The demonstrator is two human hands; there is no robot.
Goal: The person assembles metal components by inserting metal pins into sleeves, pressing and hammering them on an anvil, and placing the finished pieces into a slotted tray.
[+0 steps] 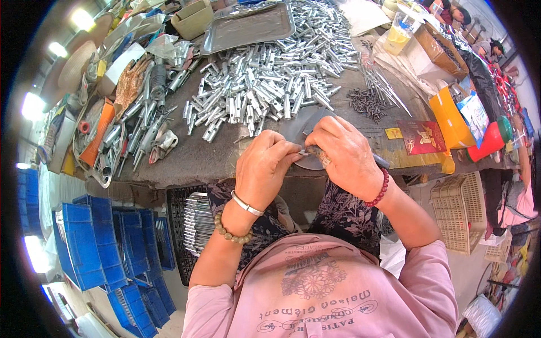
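My left hand (264, 169) and my right hand (345, 155) meet over the near edge of the bench, fingertips close together. Both are closed in a pinch around a small light piece (304, 152), mostly hidden by the fingers. A dark cylindrical end (381, 161) shows beside my right hand; whether it is held cannot be told. Beneath the fingers lies a grey flat plate (307, 125) with a rounded outline. Just beyond is a large heap of silvery metal tubular parts (253, 93). Small dark pins (369, 104) lie in a pile to the right, near several long thin rods (394, 90).
A metal tray (248, 28) rests at the heap's far side. Tools and an orange-handled item (98, 132) crowd the left. At right are a red card (420, 138), a yellow container (451, 115) and a plastic cup (399, 35). Blue bins (90, 242) and a beige crate (459, 214) stand below.
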